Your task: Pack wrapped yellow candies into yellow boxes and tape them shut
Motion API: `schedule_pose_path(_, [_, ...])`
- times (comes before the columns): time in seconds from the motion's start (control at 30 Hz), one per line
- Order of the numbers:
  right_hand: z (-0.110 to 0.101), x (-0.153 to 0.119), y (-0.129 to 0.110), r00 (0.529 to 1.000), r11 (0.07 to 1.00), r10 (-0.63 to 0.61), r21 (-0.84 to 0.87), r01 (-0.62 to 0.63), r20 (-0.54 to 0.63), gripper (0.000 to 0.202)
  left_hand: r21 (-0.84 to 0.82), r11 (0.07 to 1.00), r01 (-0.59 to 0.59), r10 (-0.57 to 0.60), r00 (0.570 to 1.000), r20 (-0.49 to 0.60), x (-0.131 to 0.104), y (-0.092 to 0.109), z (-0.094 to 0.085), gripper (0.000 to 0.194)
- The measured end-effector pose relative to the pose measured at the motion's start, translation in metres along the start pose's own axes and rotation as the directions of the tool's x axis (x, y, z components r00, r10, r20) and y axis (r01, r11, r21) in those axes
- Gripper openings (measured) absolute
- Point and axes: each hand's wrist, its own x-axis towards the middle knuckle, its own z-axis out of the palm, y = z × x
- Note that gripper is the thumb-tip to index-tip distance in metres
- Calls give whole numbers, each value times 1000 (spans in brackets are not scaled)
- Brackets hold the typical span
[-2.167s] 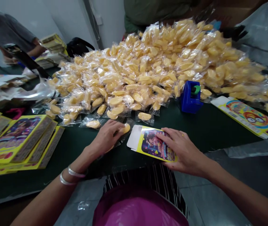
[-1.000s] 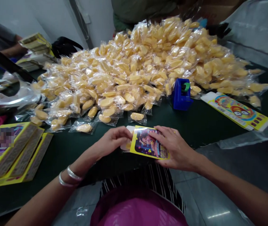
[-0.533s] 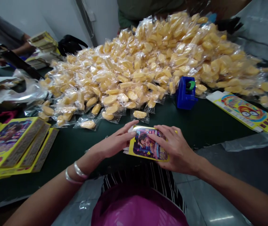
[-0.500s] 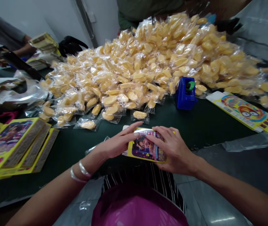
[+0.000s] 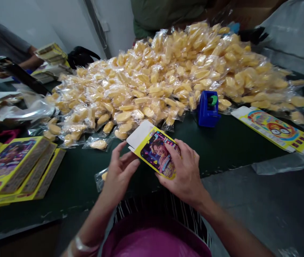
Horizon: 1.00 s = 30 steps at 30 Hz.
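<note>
A small yellow printed carton (image 5: pixel 157 151) is gripped in my right hand (image 5: pixel 185 171), thumb and fingers along its sides. It lies tilted, with a white end flap (image 5: pixel 140 135) sticking out at the upper left. My left hand (image 5: pixel 122 169) is at that end, fingers bent and apart; its fingertips are close to the flap, and I cannot tell whether they touch it. Just left of this hand, partly covered by it, a clear packet (image 5: pixel 100 178) with a pale yellow piece lies on the dark green table (image 5: pixel 82 169).
A large heap of clear-wrapped yellow pieces (image 5: pixel 152 82) spreads across the back. A blue tape dispenser (image 5: pixel 207 112) stands before it. At right lies a flattened yellow carton (image 5: pixel 277 130). Filled-looking yellow boxes (image 5: pixel 15 164) are stacked at left. Another person's arm (image 5: pixel 27 60) shows far left.
The carton has turned, its flap end swinging up and left and coming into view. My left hand has moved off the carton's top, down and left. My right hand keeps its hold.
</note>
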Motion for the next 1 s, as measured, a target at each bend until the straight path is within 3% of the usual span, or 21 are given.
schedule_pose_path(0.1, [4,-3,-13,997,990,41,129,-49,69,86,-152,988,-15,10,1000,-30,3,-18,16,71])
schedule_pose_path(0.2, [-2,3,-6,979,926,100,344,-157,179,76,-230,973,-16,18,1000,5,11,-19,17,68])
schedule_pose_path(0.27, [-5,13,5,951,804,161,524,-281,262,68,-248,968,17,8,995,97,13,-16,10,66])
schedule_pose_path(0.33, [-3,21,12,917,618,179,685,-386,356,68,-222,974,48,-3,980,199,14,-15,0,62])
schedule_pose_path(0.43, [8,27,13,896,406,167,799,-443,412,74,-95,996,-6,32,958,285,27,-17,-20,52])
schedule_pose_path(0.57, [17,29,1,890,337,180,824,-455,418,76,152,966,-207,167,956,242,76,-20,-43,34])
schedule_pose_path(0.7, [12,32,-11,889,340,170,821,-458,426,77,192,947,-257,229,961,157,116,-12,-52,28])
schedule_pose_path(0.77, [8,32,-15,886,367,191,806,-464,423,79,196,940,-279,268,960,81,110,-6,-56,26])
schedule_pose_path(0.83, [6,30,-20,878,362,226,800,-479,423,79,165,954,-249,252,968,4,85,-3,-59,23])
schedule_pose_path(0.93, [7,20,-30,858,266,248,821,-506,449,78,-9,999,-41,41,999,26,30,-7,-60,31])
schedule_pose_path(1.0, [10,10,-38,840,192,243,825,-532,485,75,-125,987,97,-88,993,73,-4,-13,-54,40])
